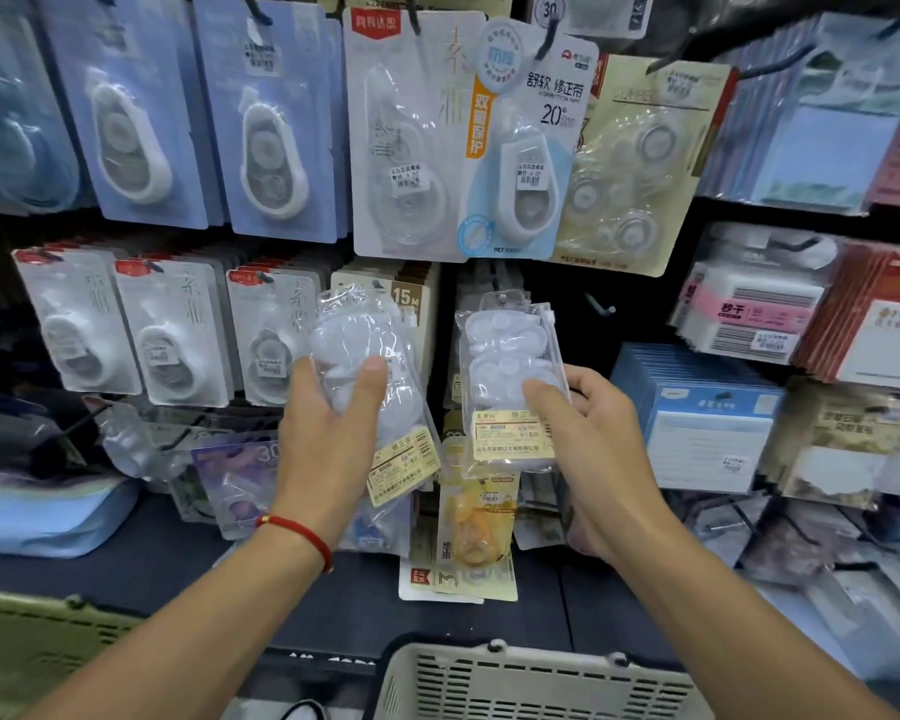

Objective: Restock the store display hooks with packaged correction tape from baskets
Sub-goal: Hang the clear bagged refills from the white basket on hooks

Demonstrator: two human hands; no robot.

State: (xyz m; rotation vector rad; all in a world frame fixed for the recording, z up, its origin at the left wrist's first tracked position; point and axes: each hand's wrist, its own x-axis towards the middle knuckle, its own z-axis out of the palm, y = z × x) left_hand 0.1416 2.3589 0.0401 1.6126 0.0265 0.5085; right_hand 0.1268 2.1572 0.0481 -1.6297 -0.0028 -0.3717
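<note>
Holding one tape pack (510, 387) up tall in our right hand (588, 449), we see the bare hook (601, 306) just above it, a bit to the right. Our left hand (328, 439) grips another pack (370, 376), tilted, farther from that hook.

Dark display wall (567, 304) with black metal hooks (601, 306): blue-backed correction tape cards (266, 127) far left, white carded tapes (172, 335) below; sticky-note packs (749, 314) right. Cream slotted plastic basket (531, 683) near.

Bright, even light; blurred, warped edges
</note>
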